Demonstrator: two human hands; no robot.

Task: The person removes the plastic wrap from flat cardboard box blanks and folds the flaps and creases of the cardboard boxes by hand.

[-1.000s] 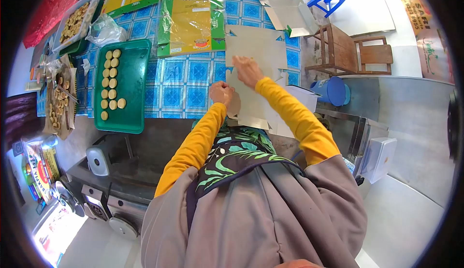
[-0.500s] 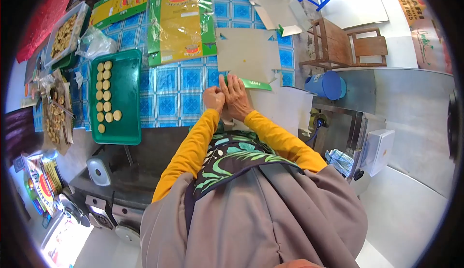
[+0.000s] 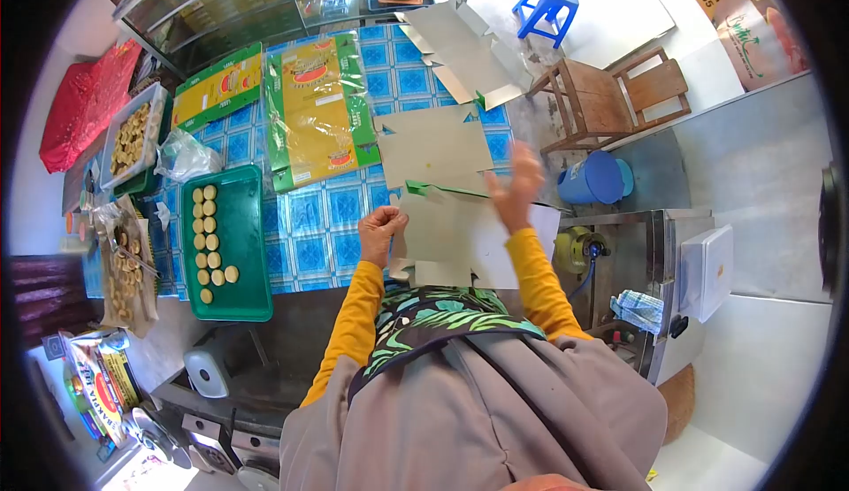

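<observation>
Head view, left hand: the left hand (image 3: 380, 233) was at the near part of the cardboard, thumb and fingers drawn together – pinched on its left edge.
Head view, right hand: the right hand (image 3: 520, 188) was raised near the cardboard's right side, blurred, its fingers apart and nothing held between them.
Cardboard: the cardboard box (image 3: 433, 150) lay unfolded in front of the person, plain grey face up, 1 panel beyond the hands and 1 nearer the apron (image 3: 438, 305).
Green strip: a narrow green strip (image 3: 423, 188) showed along the line between those 2 panels.
Tablecloth: the blue checked tablecloth (image 3: 309, 248) showed left of the left hand.
Tray: 14 round pastries (image 3: 211, 242) sat on the green tray (image 3: 246, 226), farther left.
Printed box: a flat green-and-yellow box (image 3: 318, 119) lay beyond – just left of the cardboard's far panel.
</observation>
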